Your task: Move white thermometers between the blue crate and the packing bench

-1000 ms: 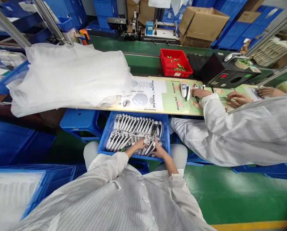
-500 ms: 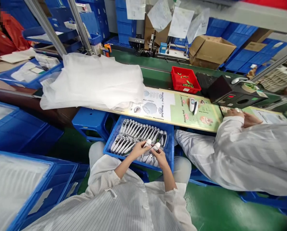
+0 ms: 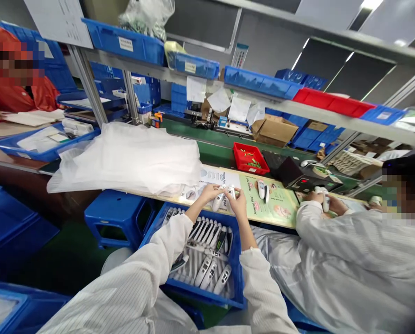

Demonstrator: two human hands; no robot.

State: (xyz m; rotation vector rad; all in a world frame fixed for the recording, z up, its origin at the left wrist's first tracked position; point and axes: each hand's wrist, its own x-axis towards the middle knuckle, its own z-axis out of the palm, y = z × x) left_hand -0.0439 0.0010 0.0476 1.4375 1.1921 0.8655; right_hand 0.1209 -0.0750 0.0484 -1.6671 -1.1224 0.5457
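My left hand [image 3: 210,192] is closed on a white handheld thermometer [image 3: 218,202], raised over the far edge of the blue crate [image 3: 241,283]. Beside it, my right hand [image 3: 238,202] grips a second white thermometer [image 3: 231,190] by its upper end. The two thermometers are close together in front of the workbench edge. In the crate on my lap, a row of white thermometers [image 3: 207,232] stands packed at the far side. Several more lie nearer, including one white thermometer [image 3: 222,279] at the right. My left forearm hides part of the crate.
White foam sheets [image 3: 134,157] are piled on the bench at left. Two thermometers [image 3: 263,190] lie on the green printed mat [image 3: 280,204]. Behind are a red tray [image 3: 251,157] and a black box [image 3: 294,174]. A co-worker [image 3: 349,260] sits close at right, a blue stool [image 3: 115,215] at left.
Both my hands have lifted the two thermometers up and away from the crate toward the bench edge. My view has tilted up. The co-worker's hands now hold a white device.
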